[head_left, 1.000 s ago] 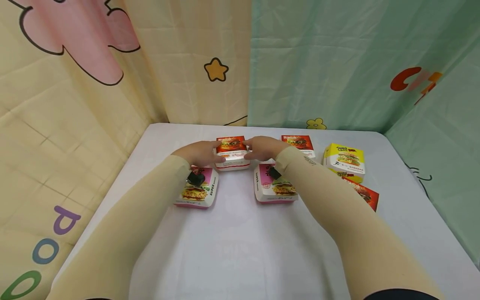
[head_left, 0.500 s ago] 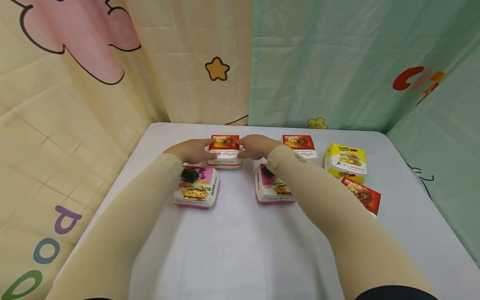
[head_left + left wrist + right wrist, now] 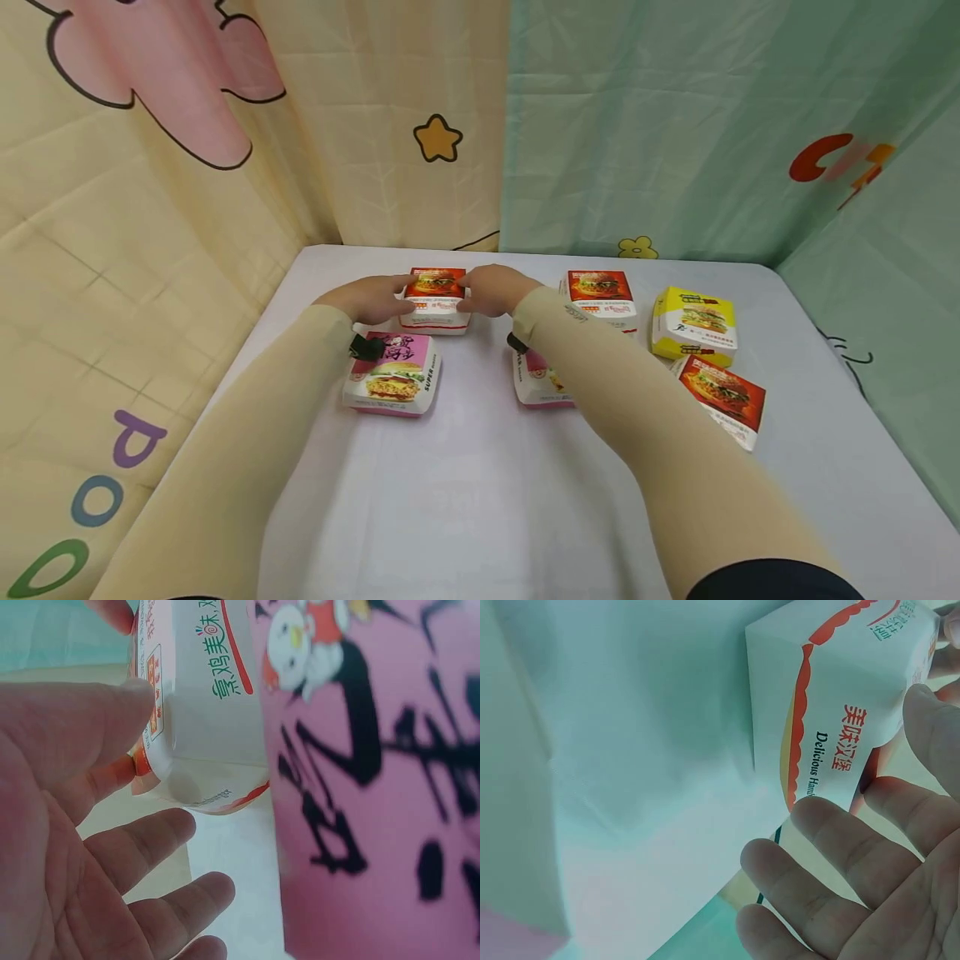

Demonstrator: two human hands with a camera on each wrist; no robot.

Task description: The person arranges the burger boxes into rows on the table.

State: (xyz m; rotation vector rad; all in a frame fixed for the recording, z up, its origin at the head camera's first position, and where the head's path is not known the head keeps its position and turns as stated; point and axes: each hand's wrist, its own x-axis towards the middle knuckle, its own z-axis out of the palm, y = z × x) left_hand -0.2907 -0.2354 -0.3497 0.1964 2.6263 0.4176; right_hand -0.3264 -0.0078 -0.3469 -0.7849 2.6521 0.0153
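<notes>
A red-and-white hamburger box [image 3: 435, 308] stands near the back of the table, between both hands. My left hand [image 3: 363, 300] holds its left side by thumb and index finger, the other fingers spread loose below in the left wrist view. From the opposite side my right hand [image 3: 495, 290] grips it with thumb and index finger; its other fingers extend past the box in the right wrist view. Just in front of the left hand lies a pink-and-white burger box [image 3: 393, 379]. A second pink-and-white box [image 3: 538, 387] is partly hidden under the right forearm.
Right of the hands are another red-and-white box [image 3: 600, 300], a yellow-and-white box [image 3: 693, 325] and a turned red-and-white box [image 3: 723, 400]. They stand on a white-covered table [image 3: 450, 500]. Printed curtains [image 3: 660, 125] enclose its back and sides.
Both hands have moved left along the back of the table, taking the red-and-white hamburger box with them. More of the left pink box and the right-hand red box shows now.
</notes>
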